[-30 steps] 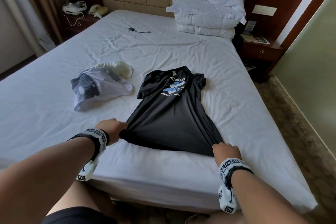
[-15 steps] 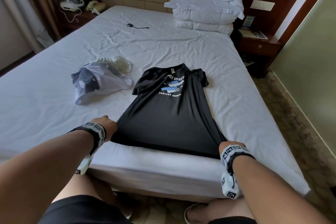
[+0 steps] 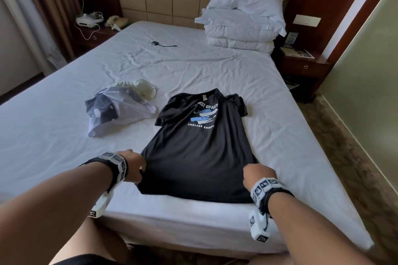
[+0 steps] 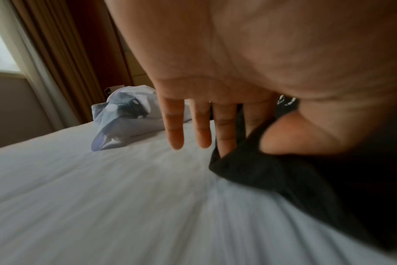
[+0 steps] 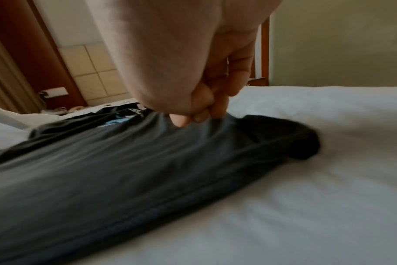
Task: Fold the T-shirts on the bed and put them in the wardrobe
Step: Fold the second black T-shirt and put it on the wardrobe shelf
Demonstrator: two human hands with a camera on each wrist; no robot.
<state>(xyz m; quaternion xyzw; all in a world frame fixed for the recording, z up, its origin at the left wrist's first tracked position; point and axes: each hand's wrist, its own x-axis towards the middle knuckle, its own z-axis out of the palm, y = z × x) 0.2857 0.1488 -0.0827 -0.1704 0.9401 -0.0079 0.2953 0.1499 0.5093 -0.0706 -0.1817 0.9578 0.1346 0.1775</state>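
A black T-shirt (image 3: pixel 200 153) with a white and blue chest print lies face up on the white bed (image 3: pixel 64 135), collar toward the headboard and hem near the foot edge. My left hand (image 3: pixel 134 165) pinches the hem's left corner. The left wrist view shows this hand (image 4: pixel 245 143) holding the black fabric (image 4: pixel 306 188) between thumb and forefinger, the other fingers straight. My right hand (image 3: pixel 257 175) grips the hem's right side. The right wrist view shows its curled fingers (image 5: pixel 193 118) bunching the cloth (image 5: pixel 125 170).
A crumpled pale blue and grey shirt (image 3: pixel 120 112) and a cream garment (image 3: pixel 144 88) lie left of the black one. Stacked pillows (image 3: pixel 243 17) sit at the headboard, with a small black device with a cable (image 3: pixel 159 43) mid-bed. A nightstand (image 3: pixel 301 66) stands to the right.
Both hands drew the hem toward the foot edge and spread it wide, flattening the shirt. Now they stand a little closer together and the hem is narrower.
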